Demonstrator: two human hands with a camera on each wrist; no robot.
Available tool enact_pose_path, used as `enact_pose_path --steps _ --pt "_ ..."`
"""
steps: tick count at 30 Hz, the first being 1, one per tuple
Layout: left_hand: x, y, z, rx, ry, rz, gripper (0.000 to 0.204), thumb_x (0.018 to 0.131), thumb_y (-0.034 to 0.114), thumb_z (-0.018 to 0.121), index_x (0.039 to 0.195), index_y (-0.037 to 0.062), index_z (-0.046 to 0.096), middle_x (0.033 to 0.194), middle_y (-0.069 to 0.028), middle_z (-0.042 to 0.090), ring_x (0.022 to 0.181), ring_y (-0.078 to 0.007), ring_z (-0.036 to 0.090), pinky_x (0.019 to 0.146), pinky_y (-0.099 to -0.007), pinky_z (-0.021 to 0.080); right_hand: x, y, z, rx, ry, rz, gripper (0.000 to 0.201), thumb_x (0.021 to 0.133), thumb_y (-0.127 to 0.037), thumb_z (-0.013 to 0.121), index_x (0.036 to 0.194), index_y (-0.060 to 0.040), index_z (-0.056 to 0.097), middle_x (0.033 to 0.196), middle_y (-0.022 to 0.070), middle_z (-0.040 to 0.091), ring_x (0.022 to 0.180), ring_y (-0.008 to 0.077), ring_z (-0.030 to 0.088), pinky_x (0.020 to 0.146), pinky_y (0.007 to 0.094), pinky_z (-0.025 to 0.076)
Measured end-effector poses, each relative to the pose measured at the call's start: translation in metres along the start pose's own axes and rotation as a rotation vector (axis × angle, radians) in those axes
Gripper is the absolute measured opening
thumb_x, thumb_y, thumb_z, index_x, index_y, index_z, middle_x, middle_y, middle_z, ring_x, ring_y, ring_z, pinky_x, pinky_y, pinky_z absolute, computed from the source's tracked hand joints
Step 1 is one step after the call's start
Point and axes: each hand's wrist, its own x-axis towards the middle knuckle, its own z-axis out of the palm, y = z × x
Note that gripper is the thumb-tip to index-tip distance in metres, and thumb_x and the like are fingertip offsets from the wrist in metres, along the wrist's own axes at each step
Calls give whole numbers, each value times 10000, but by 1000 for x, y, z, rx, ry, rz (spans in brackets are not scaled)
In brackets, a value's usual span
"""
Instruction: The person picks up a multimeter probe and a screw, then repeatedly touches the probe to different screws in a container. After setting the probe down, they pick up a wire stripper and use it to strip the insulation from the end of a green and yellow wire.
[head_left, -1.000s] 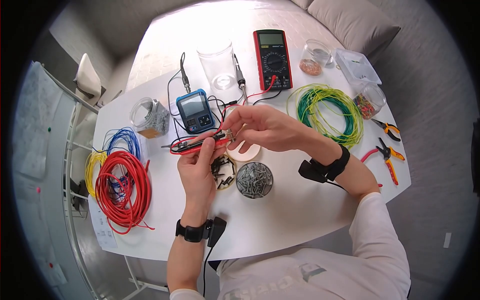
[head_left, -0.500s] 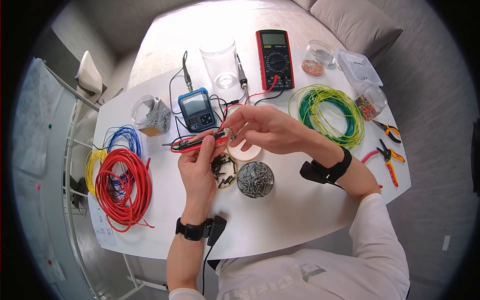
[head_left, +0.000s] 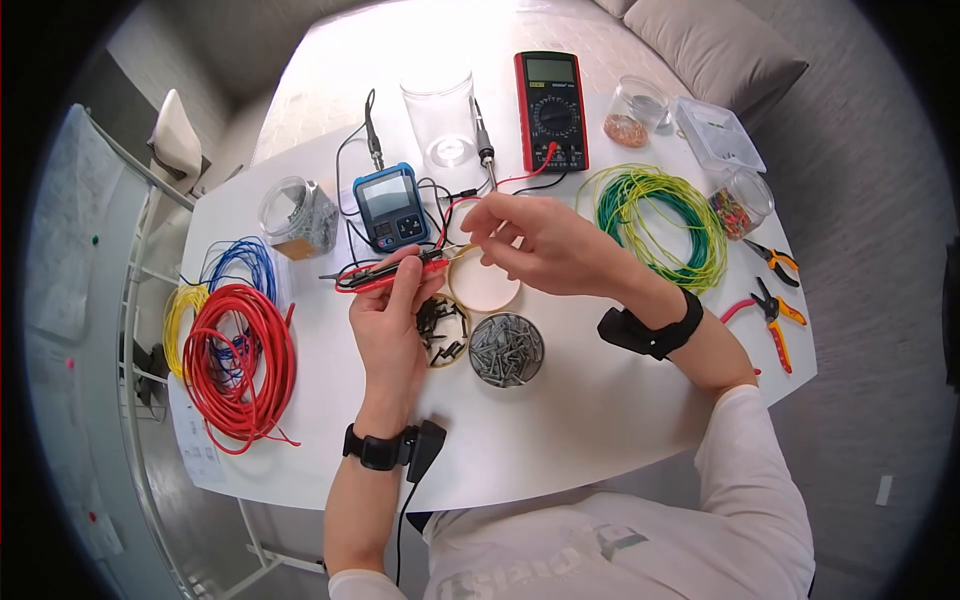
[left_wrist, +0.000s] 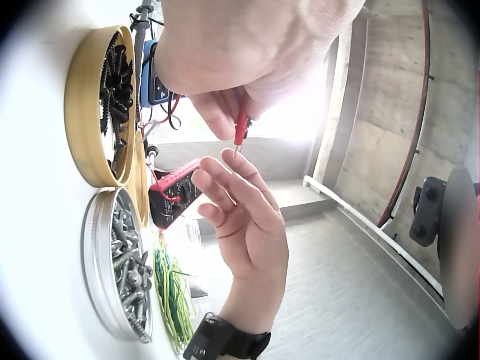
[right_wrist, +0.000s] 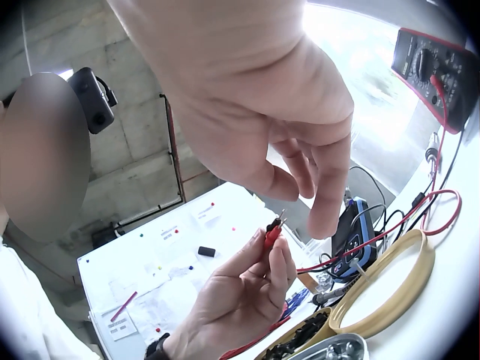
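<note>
In the head view my left hand [head_left: 388,325] grips a red and a black test probe [head_left: 360,275] together, thumb on top, with the thin metal tips toward the right. The left wrist view shows the red probe end [left_wrist: 241,129] and its bare tips between the fingers. My right hand [head_left: 545,245] hovers just right of those tips, fingers loosely bent and thumb apart. Nothing shows between its fingers [right_wrist: 324,202] in the right wrist view. Below the hands are a round container of black screws [head_left: 445,330] and a tin of silver screws [head_left: 507,350].
A red multimeter [head_left: 553,110] and a blue handheld meter [head_left: 390,205] lie at the back, near a soldering iron [head_left: 484,140] and a clear jar [head_left: 440,120]. Wire coils flank the hands: red [head_left: 240,365] left, green-yellow [head_left: 660,225] right. Pliers [head_left: 772,315] lie far right.
My right hand has drawn slightly up and right, away from the probe tips that its fingers overlapped earlier. My left hand keeps its grip on the probes, and the view has shifted slightly.
</note>
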Motion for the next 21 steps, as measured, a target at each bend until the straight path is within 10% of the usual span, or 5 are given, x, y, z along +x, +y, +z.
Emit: enact_pose_path --steps 3,5,10,21 --pt "0 0 0 -14 7 20 235 923 108 628 1100 -47 630 955 -101 669 855 -172 678 787 -256 561 -3 2 2 -287 10 -198 114 866 -46 556 967 -26 604 768 100 639 719 207 663 661 320 520" --pt "-1 1 0 -24 15 24 232 921 107 631 1098 -43 631 956 -102 670 851 -177 680 784 -258 561 -8 -1 2 -516 -298 -191 69 854 -112 608 873 -46 614 700 103 621 688 284 630 650 367 501" --pt "-1 1 1 -37 18 18 236 919 111 636 1096 -45 630 957 -107 670 850 -185 683 786 -260 560 -16 3 20 -625 -515 -277 120 863 -138 610 954 -60 611 912 108 582 768 305 627 661 423 496" --pt "5 10 -5 -55 67 84 240 926 117 626 1098 -51 623 960 -133 682 853 -183 683 790 -255 560 -20 2 36 -667 -484 -281 143 847 -138 607 860 5 614 853 145 612 744 328 643 662 415 527"
